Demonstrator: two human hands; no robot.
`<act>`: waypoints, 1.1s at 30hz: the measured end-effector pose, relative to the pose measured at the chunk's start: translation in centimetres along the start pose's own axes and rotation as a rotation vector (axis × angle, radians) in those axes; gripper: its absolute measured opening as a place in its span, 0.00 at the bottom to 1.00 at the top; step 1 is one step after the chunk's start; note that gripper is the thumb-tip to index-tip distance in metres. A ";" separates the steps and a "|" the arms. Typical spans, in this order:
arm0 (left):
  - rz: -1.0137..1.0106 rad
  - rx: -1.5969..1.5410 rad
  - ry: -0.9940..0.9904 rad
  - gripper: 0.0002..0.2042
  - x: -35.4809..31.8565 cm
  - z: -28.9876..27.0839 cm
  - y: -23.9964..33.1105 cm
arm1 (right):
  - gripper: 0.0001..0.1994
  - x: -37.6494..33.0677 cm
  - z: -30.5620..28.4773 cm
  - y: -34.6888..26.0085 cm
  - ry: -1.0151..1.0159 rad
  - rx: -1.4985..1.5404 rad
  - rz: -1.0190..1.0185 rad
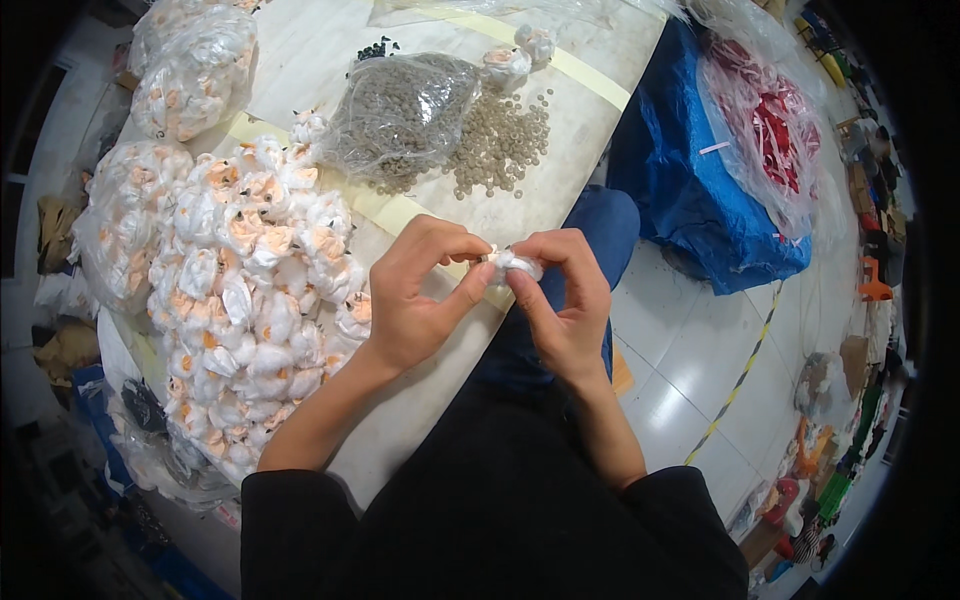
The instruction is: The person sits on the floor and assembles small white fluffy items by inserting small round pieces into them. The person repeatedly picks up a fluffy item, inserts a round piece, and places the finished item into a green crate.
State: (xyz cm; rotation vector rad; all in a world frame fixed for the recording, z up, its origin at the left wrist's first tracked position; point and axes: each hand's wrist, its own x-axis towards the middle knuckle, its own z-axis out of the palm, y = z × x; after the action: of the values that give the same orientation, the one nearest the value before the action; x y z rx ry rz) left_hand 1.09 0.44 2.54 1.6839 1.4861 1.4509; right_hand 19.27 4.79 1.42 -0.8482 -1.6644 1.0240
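Tabletop [300, 65], right edge: our left hand [415, 295] and right hand [574, 315] both pinch a small white bundle [515, 266]; light, even pressure should spare its shape.

Passing room lies right of scattered discs [500, 142]; a flower pile [258, 285] blocks the left hand [415, 288] leftward.

Flower pile [262, 270] on table [310, 50], sack [665, 150] at right
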 end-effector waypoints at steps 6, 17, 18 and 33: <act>-0.075 -0.040 0.012 0.08 -0.3 0.1 0.0 | 0.11 0.1 -0.3 0.1 0.035 -0.022 -0.020; 0.067 0.012 -0.040 0.09 0.5 -0.1 0.0 | 0.13 0.3 -0.9 -0.2 -0.042 -0.105 -0.075; 0.053 0.010 -0.023 0.09 0.4 0.0 -0.3 | 0.12 0.2 -0.9 -0.2 -0.048 -0.104 -0.078; -0.045 -0.186 -0.198 0.20 0.3 -0.5 -0.2 | 0.12 0.1 -1.2 -0.3 -0.074 -0.040 -0.086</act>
State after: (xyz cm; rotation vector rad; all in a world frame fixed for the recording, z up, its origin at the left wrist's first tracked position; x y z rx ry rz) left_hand 0.50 0.67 2.67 1.6178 1.2359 1.3135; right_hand 20.37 5.06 1.90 -0.7657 -1.7734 0.9754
